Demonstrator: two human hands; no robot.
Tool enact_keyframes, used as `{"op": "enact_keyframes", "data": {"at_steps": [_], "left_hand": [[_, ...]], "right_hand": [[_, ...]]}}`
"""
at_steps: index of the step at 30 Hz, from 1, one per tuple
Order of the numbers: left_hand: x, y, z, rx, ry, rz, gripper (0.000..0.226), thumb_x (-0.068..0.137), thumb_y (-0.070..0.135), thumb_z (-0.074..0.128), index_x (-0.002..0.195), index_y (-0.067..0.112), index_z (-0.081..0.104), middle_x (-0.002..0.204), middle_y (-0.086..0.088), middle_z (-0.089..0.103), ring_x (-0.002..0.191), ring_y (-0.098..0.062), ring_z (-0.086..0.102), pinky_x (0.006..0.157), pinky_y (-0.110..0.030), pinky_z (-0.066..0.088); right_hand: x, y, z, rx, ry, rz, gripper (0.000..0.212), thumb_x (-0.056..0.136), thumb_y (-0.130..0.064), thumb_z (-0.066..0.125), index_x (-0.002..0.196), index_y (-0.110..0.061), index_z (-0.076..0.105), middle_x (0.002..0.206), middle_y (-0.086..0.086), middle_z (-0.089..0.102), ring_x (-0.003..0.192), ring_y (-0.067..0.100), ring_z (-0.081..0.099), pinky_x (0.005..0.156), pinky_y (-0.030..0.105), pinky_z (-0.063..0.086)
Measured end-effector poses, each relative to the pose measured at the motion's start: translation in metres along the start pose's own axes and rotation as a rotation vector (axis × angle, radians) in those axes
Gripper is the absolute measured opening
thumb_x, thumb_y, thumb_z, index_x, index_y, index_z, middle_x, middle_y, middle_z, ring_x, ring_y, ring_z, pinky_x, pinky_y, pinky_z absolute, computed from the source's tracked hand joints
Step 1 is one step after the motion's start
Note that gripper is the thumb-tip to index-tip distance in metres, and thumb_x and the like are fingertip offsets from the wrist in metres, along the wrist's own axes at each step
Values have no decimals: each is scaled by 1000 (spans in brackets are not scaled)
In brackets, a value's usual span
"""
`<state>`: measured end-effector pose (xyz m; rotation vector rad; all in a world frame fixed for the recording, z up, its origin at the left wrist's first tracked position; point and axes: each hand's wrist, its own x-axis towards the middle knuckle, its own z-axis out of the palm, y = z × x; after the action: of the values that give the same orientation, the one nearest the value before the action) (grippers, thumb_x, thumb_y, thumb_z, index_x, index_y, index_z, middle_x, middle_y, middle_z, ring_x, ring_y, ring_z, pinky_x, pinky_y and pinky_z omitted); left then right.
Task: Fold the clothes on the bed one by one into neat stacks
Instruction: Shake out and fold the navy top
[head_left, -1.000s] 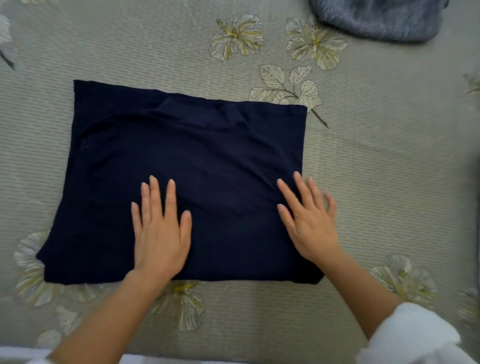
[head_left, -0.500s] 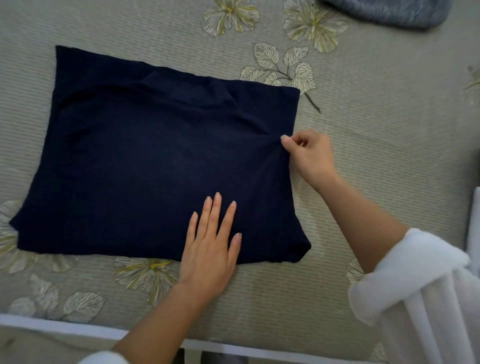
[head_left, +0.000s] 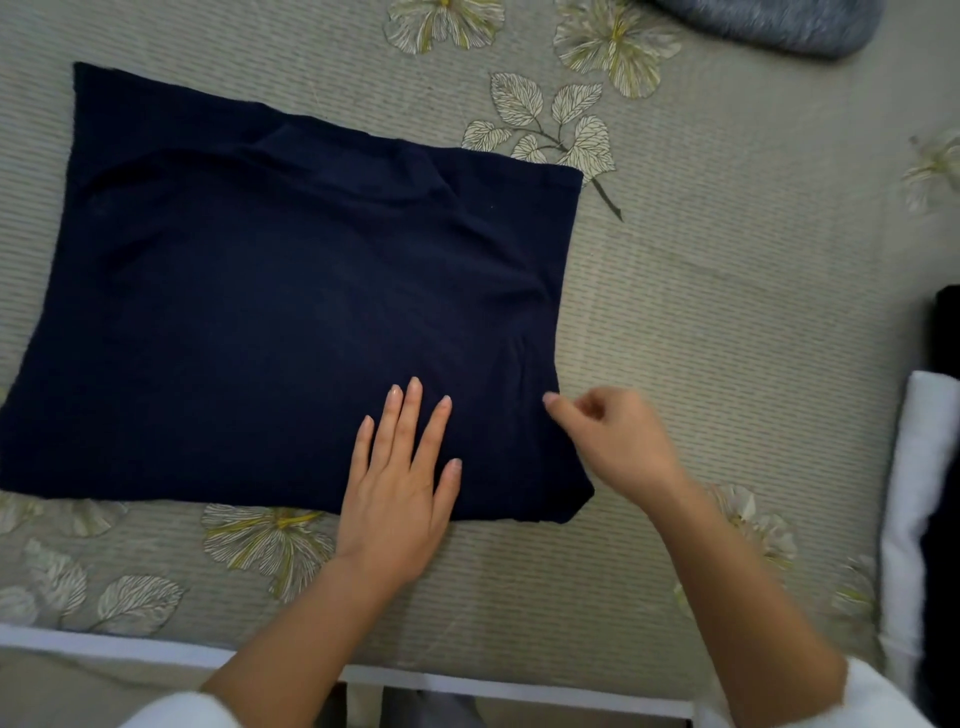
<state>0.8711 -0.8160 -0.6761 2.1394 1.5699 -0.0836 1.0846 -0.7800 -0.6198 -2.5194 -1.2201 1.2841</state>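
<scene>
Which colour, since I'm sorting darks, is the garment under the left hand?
The garment is plain dark navy, in the head view.

Cannot tell whether the motion-blurred right hand pinches the right edge of the navy garment or only sits beside it. Cuts off the garment's near-left corner at the left border. Hides a stretch of the near hem under the left hand. Shows only slivers of a grey fuzzy item at the top border, and of a white folded cloth and a black cloth at the right border.

Navy garment (folded) flat on bed
</scene>
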Motion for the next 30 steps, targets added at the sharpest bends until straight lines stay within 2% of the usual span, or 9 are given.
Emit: {"op": "enact_keyframes", "data": {"at_steps": [4, 7, 10, 16, 19, 22, 26, 28, 30], "left_hand": [[0, 0, -1, -9, -10, 1, 58, 100, 45, 17, 152, 23, 10, 161, -5, 1, 148, -17, -5, 118, -34, -6], [0, -1, -2, -44, -9, 6, 57, 100, 44, 17, 152, 23, 10, 161, -3, 1, 148, -15, -6, 118, -32, -9], [0, -2, -3, -79, -3, 9, 56, 100, 42, 18, 152, 22, 13, 161, -2, 3, 147, -13, -5, 118, -30, -9], [0, -2, -3, -73, 1, 13, 56, 99, 41, 21, 151, 21, 16, 160, -4, 6, 148, -15, -2, 118, -31, -7], [0, -1, -3, -78, 3, 4, 56, 99, 41, 21, 152, 21, 16, 160, -4, 5, 148, -15, -3, 118, -31, -7], [0, -1, -3, -86, 9, 4, 56, 99, 41, 21, 151, 21, 16, 160, -4, 5, 148, -15, -4, 118, -31, -7], [0, -1, -4, -118, 8, 11, 56, 100, 41, 20, 151, 21, 18, 160, -3, 7, 147, -13, -3, 118, -31, -6], [0, -2, -5, -132, 1, 9, 55, 100, 41, 20, 151, 22, 19, 160, -2, 8, 147, -13, -3, 118, -30, -6], [-1, -2, -7, -130, -5, 9, 55, 99, 41, 20, 151, 22, 20, 160, -2, 7, 147, -13, -3, 118, -30, -8]], "right_hand": [[-30, 17, 14, 43, -62, -133, 17, 88, -22, 65, 73, -14, 63, 67, -8, 62, 65, 6, 55, 63, 28, 45], [-35, 16, 25, 596, 67, -102, 16, 91, -1, 59, 102, -7, 69, 100, 4, 71, 92, 8, 64, 83, 24, 52], [-34, 9, 34, 1189, -168, 97, 21, 95, -3, 52, 113, -6, 62, 115, 8, 69, 105, 18, 66, 90, 33, 54], [-20, 1, 45, 187, 300, -136, 11, 83, -11, 67, 92, -16, 67, 90, -2, 63, 77, 6, 56, 71, 14, 45], [-24, -3, 39, 456, 29, -128, 25, 89, -26, 56, 67, -12, 59, 65, 8, 59, 61, 14, 52, 60, 40, 45], [-29, -7, 37, 550, -172, -111, 28, 80, -45, 65, 70, -20, 59, 72, -8, 64, 70, 5, 60, 64, 27, 50], [-25, 2, 34, 795, -375, 30, 26, 83, -3, 63, 109, -8, 67, 103, 6, 73, 98, 21, 69, 80, 26, 56], [-24, 5, 31, 852, -451, 144, 29, 84, 0, 55, 111, 5, 63, 108, 10, 71, 96, 21, 67, 81, 30, 53], [-22, 8, 29, 661, -305, 173, 24, 84, -3, 56, 107, 4, 60, 98, 11, 69, 79, 11, 65, 71, 25, 51]]}}
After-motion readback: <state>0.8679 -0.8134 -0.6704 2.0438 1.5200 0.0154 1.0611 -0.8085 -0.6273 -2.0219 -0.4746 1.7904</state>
